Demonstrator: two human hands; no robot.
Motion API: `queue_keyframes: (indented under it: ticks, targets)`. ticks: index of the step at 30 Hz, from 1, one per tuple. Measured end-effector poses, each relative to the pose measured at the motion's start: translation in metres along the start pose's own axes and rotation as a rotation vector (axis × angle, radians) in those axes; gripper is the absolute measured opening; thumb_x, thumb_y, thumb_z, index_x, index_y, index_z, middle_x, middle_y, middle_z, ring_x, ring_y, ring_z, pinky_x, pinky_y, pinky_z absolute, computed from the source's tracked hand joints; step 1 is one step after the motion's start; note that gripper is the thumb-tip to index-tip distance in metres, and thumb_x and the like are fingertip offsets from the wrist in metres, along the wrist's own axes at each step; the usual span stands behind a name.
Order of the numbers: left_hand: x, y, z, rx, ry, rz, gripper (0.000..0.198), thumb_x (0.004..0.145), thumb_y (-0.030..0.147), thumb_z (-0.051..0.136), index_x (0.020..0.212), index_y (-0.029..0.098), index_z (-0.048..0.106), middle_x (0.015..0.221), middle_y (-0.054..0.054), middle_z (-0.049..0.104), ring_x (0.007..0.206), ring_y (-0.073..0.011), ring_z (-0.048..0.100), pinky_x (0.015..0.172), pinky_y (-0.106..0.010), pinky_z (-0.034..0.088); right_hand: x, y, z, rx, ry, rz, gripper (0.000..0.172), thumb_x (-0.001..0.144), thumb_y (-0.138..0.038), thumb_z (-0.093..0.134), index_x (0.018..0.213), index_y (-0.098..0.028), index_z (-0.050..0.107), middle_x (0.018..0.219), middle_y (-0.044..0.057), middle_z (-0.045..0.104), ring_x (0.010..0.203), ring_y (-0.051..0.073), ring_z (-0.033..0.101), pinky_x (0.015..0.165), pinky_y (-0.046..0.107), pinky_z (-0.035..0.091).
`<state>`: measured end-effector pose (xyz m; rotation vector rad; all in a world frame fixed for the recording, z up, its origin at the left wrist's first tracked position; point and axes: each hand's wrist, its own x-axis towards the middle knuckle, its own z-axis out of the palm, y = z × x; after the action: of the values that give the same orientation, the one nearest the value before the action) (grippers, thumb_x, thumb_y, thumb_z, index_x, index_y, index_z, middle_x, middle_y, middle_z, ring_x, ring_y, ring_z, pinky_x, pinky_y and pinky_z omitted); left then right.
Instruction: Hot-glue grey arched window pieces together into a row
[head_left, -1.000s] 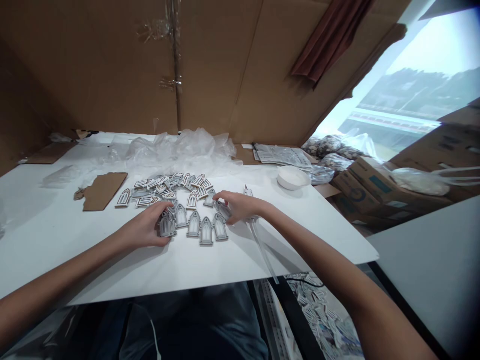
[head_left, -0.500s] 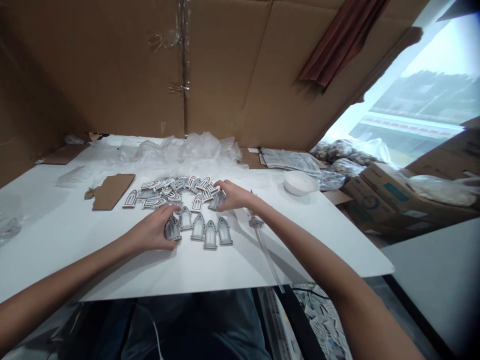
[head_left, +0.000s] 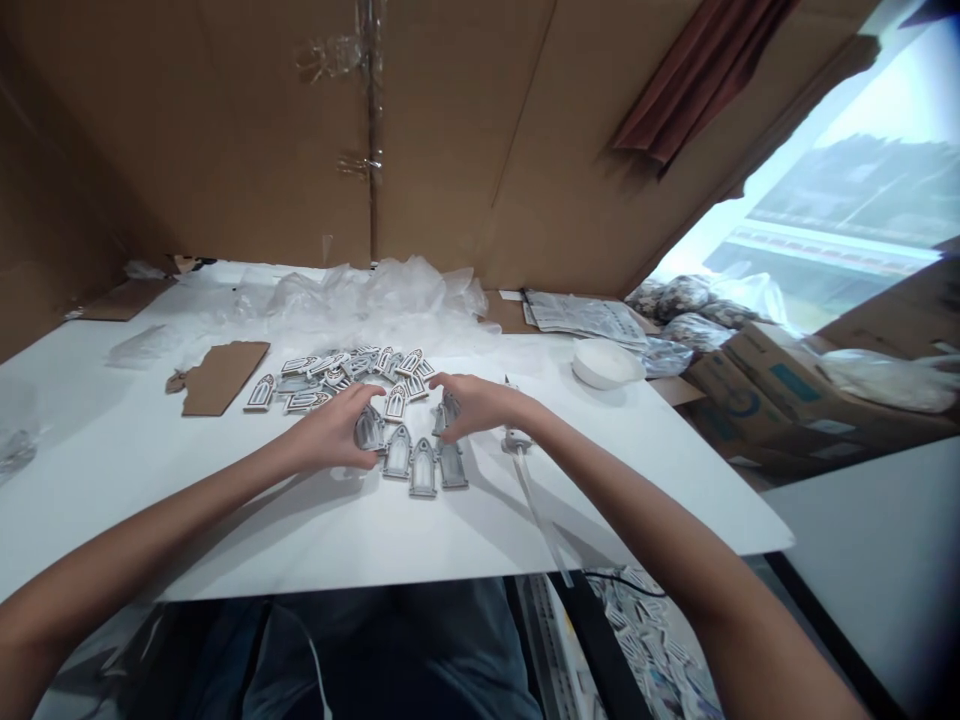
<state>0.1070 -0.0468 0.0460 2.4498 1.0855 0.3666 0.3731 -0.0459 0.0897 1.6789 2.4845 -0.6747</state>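
Observation:
My left hand [head_left: 339, 432] curls its thumb and fingers around a small grey arched window-shaped piece [head_left: 370, 430] on the white table. To its right, my right hand [head_left: 480, 405] grips another grey arched piece [head_left: 446, 412], partly covered by the fingers. Between and below the hands, a grey arched piece [head_left: 397, 452], a second grey arched piece [head_left: 423, 468] and a third grey arched piece [head_left: 454, 465] lie side by side. Behind them is a loose pile of arched pieces [head_left: 330, 372], several with brown-and-white patterned faces.
A glue gun [head_left: 516, 440] lies right of my right hand. Torn cardboard [head_left: 225, 378] is at left, clear plastic wrap [head_left: 375, 300] along the back. A white bowl [head_left: 606, 364] and folded newspaper [head_left: 585, 315] stand at back right. Cartons [head_left: 772, 390] are beyond the table edge.
My left hand has moved right and slightly away from me, to the near row's left end. My right hand has brought its grey piece slightly nearer, to the row's right end.

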Motion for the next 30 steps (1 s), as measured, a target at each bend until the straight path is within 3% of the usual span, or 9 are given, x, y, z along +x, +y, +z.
queue_keyframes:
  ticks: [4,7,13,19,25,30]
  targets:
    - [0.006,0.002,-0.001,0.012,-0.064,-0.008,0.074,0.066,0.033,0.068,0.134,0.023,0.042,0.126,-0.009,0.050,0.098,-0.0275,0.060,0.072,-0.034,0.050,-0.032,-0.017,0.009,-0.016,-0.095,-0.043,0.082,0.060,-0.037,0.079,0.133,-0.022,0.047,0.123,0.010,0.058,0.093,0.025,0.062,0.066,0.030,0.047]
    - [0.008,0.002,-0.001,0.021,-0.094,0.000,0.074,0.066,0.037,0.069,0.134,0.023,0.042,0.128,-0.009,0.048,0.096,-0.0260,0.061,0.071,-0.032,0.050,-0.041,-0.024,0.021,-0.046,-0.117,-0.041,0.082,0.060,-0.037,0.078,0.135,-0.021,0.046,0.127,0.011,0.053,0.085,0.022,0.062,0.057,0.029,0.043]
    - [0.013,-0.003,0.003,0.042,-0.114,0.012,0.072,0.064,0.034,0.069,0.131,0.020,0.045,0.121,-0.010,0.053,0.113,-0.0307,0.055,0.088,-0.036,0.047,-0.037,-0.023,0.032,-0.118,-0.089,-0.036,0.067,0.061,-0.037,0.077,0.120,-0.017,0.055,0.118,0.013,0.053,0.087,0.025,0.061,0.059,0.031,0.043]
    - [0.014,-0.004,0.002,0.058,-0.129,0.019,0.074,0.063,0.036,0.070,0.131,0.020,0.045,0.122,-0.010,0.053,0.111,-0.0311,0.055,0.086,-0.037,0.048,-0.041,-0.033,0.022,-0.129,-0.033,-0.074,0.063,0.064,-0.041,0.076,0.118,-0.016,0.054,0.115,0.011,0.054,0.088,0.023,0.061,0.063,0.029,0.046]
    - [0.014,-0.001,-0.001,0.086,-0.147,0.034,0.059,0.062,0.035,0.067,0.118,0.021,0.051,0.108,-0.007,0.057,0.104,-0.0299,0.056,0.082,-0.037,0.048,-0.030,-0.054,0.042,-0.155,-0.026,-0.083,0.071,0.059,-0.041,0.078,0.119,-0.012,0.053,0.117,0.016,0.051,0.084,0.028,0.064,0.066,0.034,0.050]
    - [0.013,-0.004,0.002,0.121,-0.123,0.047,0.060,0.059,0.034,0.068,0.115,0.022,0.051,0.108,-0.009,0.059,0.104,-0.0323,0.055,0.084,-0.040,0.048,-0.027,-0.053,0.048,-0.155,-0.019,-0.085,0.069,0.061,-0.041,0.076,0.119,-0.014,0.052,0.114,0.015,0.053,0.083,0.029,0.065,0.064,0.034,0.051]
